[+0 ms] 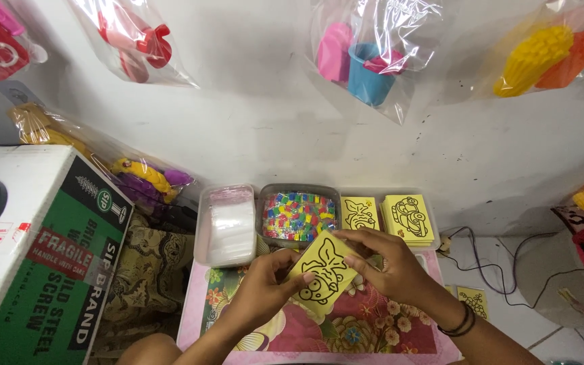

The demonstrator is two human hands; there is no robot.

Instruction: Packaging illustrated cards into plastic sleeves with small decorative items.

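Both hands pinching one yellow card over the floral tray.

Left hand grips the lower-left edge of the yellow card, thumb on top, fingers curled under. Right hand pinches the upper-right edge, fingers closed on it, dark bands on the wrist. Card is tilted, black line-drawn cartoon figure facing up, held just above the pink floral tray. Behind it, along the wall: clear tub of plastic sleeves, tub of small multicoloured pieces, then two stacks of yellow cards, near but not touching the held card. One more yellow card lies on the floor to the right. Cardboard box at left. Bagged plastic toys hang on the wall above.
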